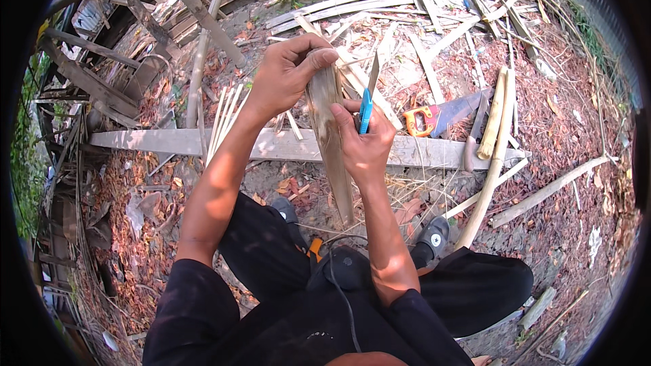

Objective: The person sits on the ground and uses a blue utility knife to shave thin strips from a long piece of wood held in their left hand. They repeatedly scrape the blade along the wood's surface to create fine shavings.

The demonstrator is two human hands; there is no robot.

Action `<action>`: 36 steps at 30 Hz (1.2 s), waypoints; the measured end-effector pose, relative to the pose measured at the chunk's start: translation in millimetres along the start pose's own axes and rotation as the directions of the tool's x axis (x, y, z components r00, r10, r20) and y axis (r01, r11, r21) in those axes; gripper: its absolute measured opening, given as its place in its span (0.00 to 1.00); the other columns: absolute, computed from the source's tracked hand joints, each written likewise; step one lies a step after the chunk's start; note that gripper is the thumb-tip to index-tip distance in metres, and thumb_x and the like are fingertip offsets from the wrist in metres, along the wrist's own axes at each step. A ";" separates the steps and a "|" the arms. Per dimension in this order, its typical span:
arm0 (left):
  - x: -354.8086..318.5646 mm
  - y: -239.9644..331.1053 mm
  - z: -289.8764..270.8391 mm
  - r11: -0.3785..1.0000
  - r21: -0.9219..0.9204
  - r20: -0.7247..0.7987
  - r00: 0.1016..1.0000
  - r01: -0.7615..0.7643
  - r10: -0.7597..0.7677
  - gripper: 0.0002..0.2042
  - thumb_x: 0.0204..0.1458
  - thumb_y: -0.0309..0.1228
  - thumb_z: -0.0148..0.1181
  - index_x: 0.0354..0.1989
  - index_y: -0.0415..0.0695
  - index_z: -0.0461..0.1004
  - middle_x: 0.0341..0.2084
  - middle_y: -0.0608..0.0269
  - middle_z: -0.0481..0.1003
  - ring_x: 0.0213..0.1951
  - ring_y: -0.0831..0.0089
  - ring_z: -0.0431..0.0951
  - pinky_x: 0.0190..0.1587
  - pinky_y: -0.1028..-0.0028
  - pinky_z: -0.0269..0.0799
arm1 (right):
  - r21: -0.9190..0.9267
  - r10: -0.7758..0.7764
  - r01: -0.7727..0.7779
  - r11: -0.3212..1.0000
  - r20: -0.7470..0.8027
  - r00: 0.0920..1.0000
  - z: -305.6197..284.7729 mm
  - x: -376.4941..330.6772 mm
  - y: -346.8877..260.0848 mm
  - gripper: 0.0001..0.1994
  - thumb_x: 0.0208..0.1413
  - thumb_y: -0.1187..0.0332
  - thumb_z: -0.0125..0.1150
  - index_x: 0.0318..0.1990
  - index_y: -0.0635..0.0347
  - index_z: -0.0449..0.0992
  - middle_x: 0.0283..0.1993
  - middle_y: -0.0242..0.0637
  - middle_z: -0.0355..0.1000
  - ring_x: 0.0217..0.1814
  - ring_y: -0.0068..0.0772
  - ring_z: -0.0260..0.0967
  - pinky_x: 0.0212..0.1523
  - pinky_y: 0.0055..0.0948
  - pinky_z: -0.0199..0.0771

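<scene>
My left hand (288,74) is closed on the upper end of a weathered wooden board (327,129), thumb and fingers pinching its top edge. The board stands tilted in front of me and narrows toward its lower end, between my knees. A knife with a blue handle (366,112) is gripped in my right hand (366,146), its blade pointing up and away. The right thumb lies at the board's right edge; the other fingers are partly hidden. Behind the board, a long grey plank (420,150) lies across the ground.
An orange-handled saw (422,120) and a wooden-handled blade (470,152) rest by the plank's right part. Peeled poles (498,135) lean beside them. Thin pale sticks (227,118) lie across the plank at left. Several slats (352,8) and wooden posts (196,10) lie or stand farther off.
</scene>
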State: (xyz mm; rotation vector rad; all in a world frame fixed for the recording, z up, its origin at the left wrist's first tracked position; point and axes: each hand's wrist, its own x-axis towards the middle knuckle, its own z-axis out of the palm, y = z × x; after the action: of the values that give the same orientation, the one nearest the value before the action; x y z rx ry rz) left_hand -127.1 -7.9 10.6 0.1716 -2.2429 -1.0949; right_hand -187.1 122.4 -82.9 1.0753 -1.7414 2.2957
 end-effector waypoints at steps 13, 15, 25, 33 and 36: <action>-14.6 -52.9 27.1 0.970 -0.123 0.102 0.975 0.209 -0.198 0.13 0.48 0.36 0.68 0.32 0.38 0.77 0.22 0.72 0.72 0.27 0.86 0.67 0.29 0.80 0.64 | -0.148 -0.026 0.027 0.989 0.012 1.000 -16.6 -8.1 39.2 0.07 0.52 0.71 0.64 0.28 0.66 0.75 0.21 0.35 0.67 0.19 0.24 0.59 0.22 0.26 0.58; -15.3 -46.1 34.4 0.942 -0.250 0.175 0.968 0.222 -0.182 0.15 0.46 0.36 0.70 0.34 0.36 0.76 0.22 0.72 0.72 0.26 0.86 0.66 0.28 0.79 0.63 | -0.173 -0.032 0.028 0.984 -0.018 0.999 -19.7 -5.4 46.9 0.07 0.52 0.71 0.63 0.27 0.65 0.74 0.21 0.37 0.66 0.18 0.27 0.59 0.21 0.28 0.58; -17.6 -57.1 26.5 0.944 -0.202 0.392 0.905 0.262 -0.167 0.09 0.48 0.30 0.67 0.30 0.38 0.74 0.21 0.74 0.70 0.25 0.86 0.65 0.26 0.79 0.59 | -0.058 -0.052 0.056 0.997 0.067 0.996 -37.9 -7.1 64.7 0.09 0.55 0.68 0.62 0.30 0.67 0.76 0.22 0.34 0.71 0.21 0.21 0.64 0.23 0.24 0.61; -32.7 -108.1 -129.1 0.975 -0.096 -0.228 0.950 0.198 -0.215 0.11 0.54 0.30 0.61 0.43 0.38 0.75 0.34 0.63 0.78 0.37 0.78 0.77 0.46 0.75 0.72 | -0.094 0.006 -0.099 0.991 -0.693 0.721 -199.0 45.2 26.3 0.12 0.63 0.65 0.52 0.39 0.67 0.76 0.28 0.33 0.69 0.27 0.19 0.63 0.28 0.22 0.63; -24.9 -92.3 -127.5 0.997 -0.008 -0.296 0.952 0.077 -0.076 0.14 0.54 0.33 0.61 0.45 0.37 0.74 0.35 0.65 0.77 0.35 0.79 0.77 0.43 0.77 0.70 | -0.182 -0.124 -0.009 0.983 -0.705 0.698 -206.0 55.8 37.2 0.13 0.63 0.64 0.53 0.40 0.68 0.76 0.29 0.35 0.71 0.29 0.23 0.65 0.33 0.26 0.66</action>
State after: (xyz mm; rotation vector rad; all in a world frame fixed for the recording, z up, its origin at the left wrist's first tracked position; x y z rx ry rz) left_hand -46.1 -143.2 -12.2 0.4008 -1.9830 -1.0303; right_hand -345.4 268.5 -106.1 0.1237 -1.4841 2.0408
